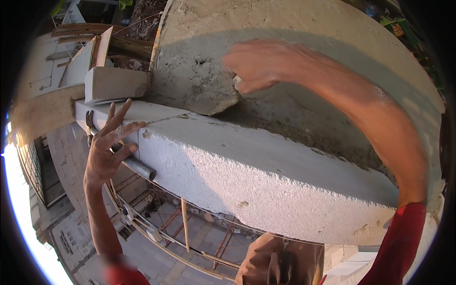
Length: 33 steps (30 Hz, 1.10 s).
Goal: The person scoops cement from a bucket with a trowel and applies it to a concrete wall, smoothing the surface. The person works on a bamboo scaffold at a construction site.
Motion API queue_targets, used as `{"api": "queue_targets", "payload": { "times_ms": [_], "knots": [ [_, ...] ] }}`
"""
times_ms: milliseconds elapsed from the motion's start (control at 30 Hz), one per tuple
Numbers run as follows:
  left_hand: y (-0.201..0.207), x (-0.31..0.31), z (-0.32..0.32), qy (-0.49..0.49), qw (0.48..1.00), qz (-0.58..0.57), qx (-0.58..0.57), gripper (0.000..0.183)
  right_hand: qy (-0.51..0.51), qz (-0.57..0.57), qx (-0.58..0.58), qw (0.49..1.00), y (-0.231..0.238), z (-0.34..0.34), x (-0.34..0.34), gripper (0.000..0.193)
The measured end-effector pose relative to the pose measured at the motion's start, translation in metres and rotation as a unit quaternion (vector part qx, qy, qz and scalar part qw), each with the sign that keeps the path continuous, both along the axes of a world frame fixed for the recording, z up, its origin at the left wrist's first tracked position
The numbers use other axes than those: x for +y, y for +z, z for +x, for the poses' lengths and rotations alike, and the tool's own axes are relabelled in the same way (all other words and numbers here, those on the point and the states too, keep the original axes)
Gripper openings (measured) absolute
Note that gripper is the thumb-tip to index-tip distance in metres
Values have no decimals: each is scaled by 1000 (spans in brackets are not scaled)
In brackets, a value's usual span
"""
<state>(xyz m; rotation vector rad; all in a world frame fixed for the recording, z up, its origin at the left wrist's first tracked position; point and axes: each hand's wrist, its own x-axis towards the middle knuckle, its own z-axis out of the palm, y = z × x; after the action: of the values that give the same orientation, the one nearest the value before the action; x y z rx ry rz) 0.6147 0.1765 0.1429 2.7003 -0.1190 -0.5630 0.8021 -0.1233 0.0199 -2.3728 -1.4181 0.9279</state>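
Observation:
My right hand (pixel 251 66) is closed in a fist on a handle whose pale end shows below the fingers. Under it a mortar-smeared trowel blade (pixel 221 103) lies against the wet grey mortar (pixel 190 71), just behind a row of white blocks (pixel 266 180). At the left end of that row my left hand (pixel 107 147) has its fingers spread, fingertips on the block's top near a joint. A claw hammer (pixel 140 167) runs along the block's face behind this hand; whether the palm touches it, I cannot tell.
A smaller loose block (pixel 116 84) sits on the row's far left end. Wooden boards (pixel 83 35) lie beyond. Past the near edge, a drop shows poles (pixel 185 223) and a paved surface far below. A taut string (pixel 213 213) runs along the blocks' lower edge.

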Motion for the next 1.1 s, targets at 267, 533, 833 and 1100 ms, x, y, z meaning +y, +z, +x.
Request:
{"api": "queue_targets", "payload": {
  "times_ms": [267, 533, 833, 1100],
  "knots": [
    [0, -5, -3, 15, 1000, 12, -7, 53, -35, -17, -18, 999, 10, -19, -92, 31],
    [-1, -4, -4, 20, 999, 33, -2, 51, -90, -200, 69, 973, 33, -42, -197, 34],
    [-3, 3, -8, 25, 999, 31, -5, 53, -173, -144, -41, 974, 83, -54, -305, 41],
    [1, -2, -5, 29, 999, 19, 1, 54, -121, -4, 10, 993, 13, 8, -125, 51]
  ]
}}
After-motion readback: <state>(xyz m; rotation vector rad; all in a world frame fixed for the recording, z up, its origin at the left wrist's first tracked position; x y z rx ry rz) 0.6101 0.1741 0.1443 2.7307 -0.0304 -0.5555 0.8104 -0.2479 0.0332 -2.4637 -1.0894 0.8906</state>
